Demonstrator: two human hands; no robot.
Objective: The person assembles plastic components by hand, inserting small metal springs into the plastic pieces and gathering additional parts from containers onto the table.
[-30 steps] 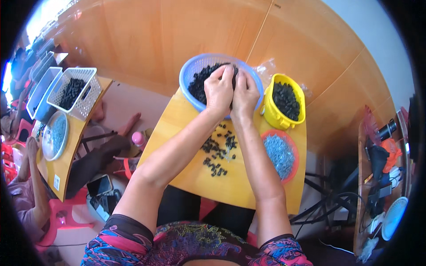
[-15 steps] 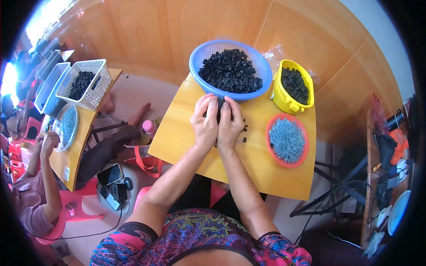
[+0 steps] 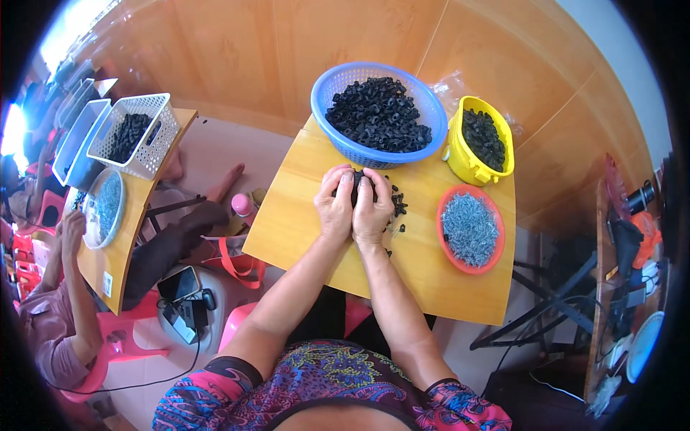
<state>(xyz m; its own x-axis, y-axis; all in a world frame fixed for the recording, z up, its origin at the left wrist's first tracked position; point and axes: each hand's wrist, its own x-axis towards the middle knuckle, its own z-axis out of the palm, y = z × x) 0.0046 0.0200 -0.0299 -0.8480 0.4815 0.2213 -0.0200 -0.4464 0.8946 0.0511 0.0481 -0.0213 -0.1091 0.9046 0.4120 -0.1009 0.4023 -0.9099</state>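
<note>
Side by side over the wooden table [image 3: 291,223], my left hand [image 3: 334,205] and my right hand [image 3: 372,208] are cupped together around a clump of small black plastic parts [image 3: 357,188]. Fingers curl over the clump from both sides and hide most of it. Just beyond my hands stands a blue basket [image 3: 338,144] heaped with the same black parts [image 3: 377,115]. A few loose black parts [image 3: 399,205] lie on the table by my right hand. To the right, an orange-red plate [image 3: 471,269] holds a pile of small silvery metal pieces [image 3: 468,228].
A yellow container [image 3: 471,167] with black parts stands at the back right. On the left, another person [image 3: 65,309] sits at a second table [image 3: 140,215] bearing a white basket [image 3: 152,147] and a tray [image 3: 97,233]. A stool with devices [image 3: 188,316] stands between.
My two hands have drawn back from the blue basket's near rim toward me, still cupped round black parts. More loose black parts show beside my right hand.
</note>
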